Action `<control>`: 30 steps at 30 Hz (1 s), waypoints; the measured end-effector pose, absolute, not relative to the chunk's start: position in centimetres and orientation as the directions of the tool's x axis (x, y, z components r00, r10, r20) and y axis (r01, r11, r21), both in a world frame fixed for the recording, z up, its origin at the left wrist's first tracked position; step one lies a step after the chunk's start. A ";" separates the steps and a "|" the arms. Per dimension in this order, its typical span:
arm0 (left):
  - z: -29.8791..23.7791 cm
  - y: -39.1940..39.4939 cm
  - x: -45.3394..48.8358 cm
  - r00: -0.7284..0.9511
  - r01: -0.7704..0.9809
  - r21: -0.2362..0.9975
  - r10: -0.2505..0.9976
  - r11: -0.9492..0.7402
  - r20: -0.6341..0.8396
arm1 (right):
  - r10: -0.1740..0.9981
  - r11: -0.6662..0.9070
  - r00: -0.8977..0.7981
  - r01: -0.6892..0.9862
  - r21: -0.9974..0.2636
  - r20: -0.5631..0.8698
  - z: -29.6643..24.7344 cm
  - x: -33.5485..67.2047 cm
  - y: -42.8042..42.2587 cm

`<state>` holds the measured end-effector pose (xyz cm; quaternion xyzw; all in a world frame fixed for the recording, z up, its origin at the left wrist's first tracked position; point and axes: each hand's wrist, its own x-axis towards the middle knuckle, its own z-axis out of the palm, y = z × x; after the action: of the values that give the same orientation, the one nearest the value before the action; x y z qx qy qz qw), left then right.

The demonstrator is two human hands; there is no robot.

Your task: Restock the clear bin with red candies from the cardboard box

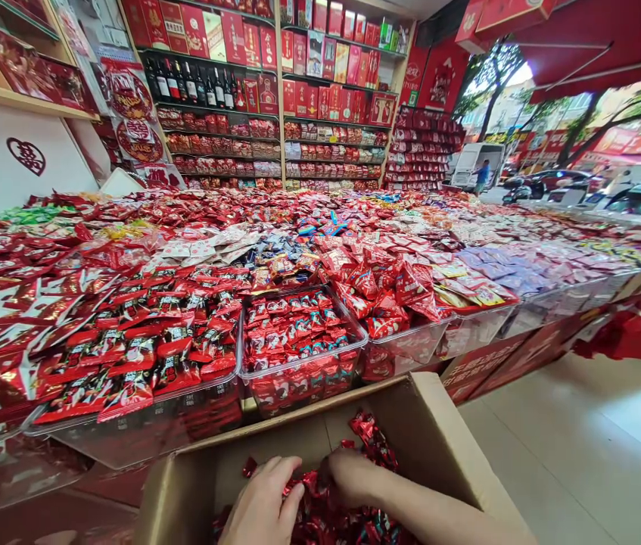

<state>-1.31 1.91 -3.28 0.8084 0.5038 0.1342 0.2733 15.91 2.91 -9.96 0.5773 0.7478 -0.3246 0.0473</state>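
Red foil-wrapped candies [374, 439] lie in an open cardboard box [439, 446] at the bottom of the view. My left hand [266, 499] is over the candies in the box's left half, thumb and fingers apart, with no candy visibly gripped. Reaching in from the right, my right hand [351, 477] points down into the candies beside it. Its fingertips are buried among the wrappers, so I cannot tell whether they grip any. Just beyond the box stands a clear plastic bin [303, 363] filled with rows of small red-wrapped candies.
Another clear bin of red packets [144, 356] adjoins on the left, and triangular red packs [388, 291] on the right. Packaged sweets cover the long display behind. Shelves [280, 98] of boxes and bottles line the back wall. Tiled floor [581, 446] lies right of the box.
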 end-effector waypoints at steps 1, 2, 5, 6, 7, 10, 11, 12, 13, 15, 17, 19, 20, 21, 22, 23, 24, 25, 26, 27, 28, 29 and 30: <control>-3.3 1.9 -1.4 0.432 0.724 0.615 0.901 -0.314 -0.049 | 0.855 0.087 -0.319 0.866 -0.492 -0.409 -9.2 16.2 2.9; -3.3 2.0 -1.4 0.415 0.700 0.657 0.908 -0.280 -0.055 | 0.865 0.059 -0.325 0.822 -0.566 -0.382 -8.4 16.5 2.9; -2.7 1.9 -1.2 0.393 0.621 0.769 0.909 -0.151 -0.139 | 0.860 -0.037 -0.399 0.572 -0.820 -0.317 -6.1 16.8 2.4; -2.4 1.9 -1.1 0.399 0.582 0.806 0.901 -0.105 -0.170 | 0.862 -0.083 -0.409 0.470 -0.879 -0.300 -5.5 16.8 2.1; -2.2 1.8 -0.9 0.412 0.525 0.849 0.891 -0.061 -0.191 | 0.868 -0.130 -0.407 0.370 -0.920 -0.286 -5.1 16.7 1.8; -1.6 1.8 -0.3 0.441 0.250 0.961 0.870 0.116 -0.219 | 0.895 -0.263 -0.355 0.070 -0.962 -0.270 -4.2 16.6 1.1; -1.5 1.8 -0.1 0.434 0.161 0.967 0.866 0.196 -0.248 | 0.898 -0.300 -0.344 -0.021 -0.954 -0.275 -4.1 16.6 0.9; -1.5 1.8 0.1 0.427 0.085 0.956 0.857 0.279 -0.288 | 0.897 -0.327 -0.346 -0.098 -0.940 -0.276 -3.9 16.6 0.7; -1.5 1.8 0.2 0.422 0.025 0.934 0.843 0.355 -0.332 | 0.892 -0.346 -0.359 -0.154 -0.925 -0.274 -3.7 16.7 0.6; -1.6 1.8 0.3 0.426 -0.048 0.888 0.813 0.458 -0.396 | 0.884 -0.348 -0.392 -0.189 -0.918 -0.254 -3.5 16.7 0.4; -1.7 1.9 0.3 0.416 -0.071 0.878 0.814 0.474 -0.406 | 0.886 -0.330 -0.390 -0.155 -0.931 -0.249 -3.4 16.7 0.4; -1.5 1.8 0.3 0.379 -0.069 0.890 0.837 0.452 -0.395 | 0.928 -0.254 -0.301 -0.078 -0.964 -0.220 -3.5 16.6 0.4; -1.4 1.8 0.3 0.356 -0.069 0.893 0.847 0.445 -0.395 | 0.958 -0.173 -0.235 -0.012 -0.985 -0.166 -3.6 16.5 0.5; -1.3 1.7 0.4 0.335 -0.074 0.893 0.854 0.444 -0.397 | 0.983 -0.061 -0.169 0.075 -0.995 -0.073 -3.6 16.5 0.5; -1.1 1.6 0.5 0.318 -0.088 0.890 0.859 0.448 -0.401 | 0.991 0.072 -0.121 0.176 -0.982 0.051 -3.5 16.5 0.5; -0.9 1.5 0.5 0.310 -0.109 0.883 0.859 0.457 -0.406 | 0.978 0.205 -0.102 0.273 -0.940 0.184 -3.5 16.5 0.4; -0.7 1.4 0.6 0.312 -0.135 0.873 0.857 0.468 -0.411 | 0.946 0.322 -0.105 0.351 -0.879 0.305 -3.3 16.6 0.4; -0.5 1.4 0.7 0.318 -0.165 0.862 0.854 0.479 -0.413 | 0.907 0.416 -0.119 0.407 -0.813 0.405 -3.2 16.7 0.3; -0.4 1.3 0.8 0.330 -0.194 0.848 0.847 0.493 -0.417 | 0.867 0.486 -0.141 0.445 -0.752 0.477 -3.0 16.9 0.2; -0.3 1.3 0.8 0.338 -0.221 0.833 0.841 0.507 -0.422 | 0.832 0.539 -0.166 0.473 -0.697 0.530 -2.9 17.0 0.0; -0.2 1.3 0.9 0.340 -0.245 0.820 0.838 0.517 -0.427 | 0.799 0.581 -0.194 0.496 -0.645 0.570 -2.8 17.2 -0.1; -0.2 1.3 0.9 0.337 -0.263 0.811 0.838 0.522 -0.430 | 0.769 0.615 -0.221 0.514 -0.598 0.600 -2.8 17.3 -0.3; -0.2 1.3 0.9 0.327 -0.276 0.808 0.841 0.521 -0.431 | 0.745 0.640 -0.245 0.525 -0.561 0.621 -2.8 17.4 -0.4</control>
<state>0.90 1.32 -0.17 0.3178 0.4448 0.3722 0.7500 17.37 -0.41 -2.84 0.4071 0.7798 -0.1192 -0.4604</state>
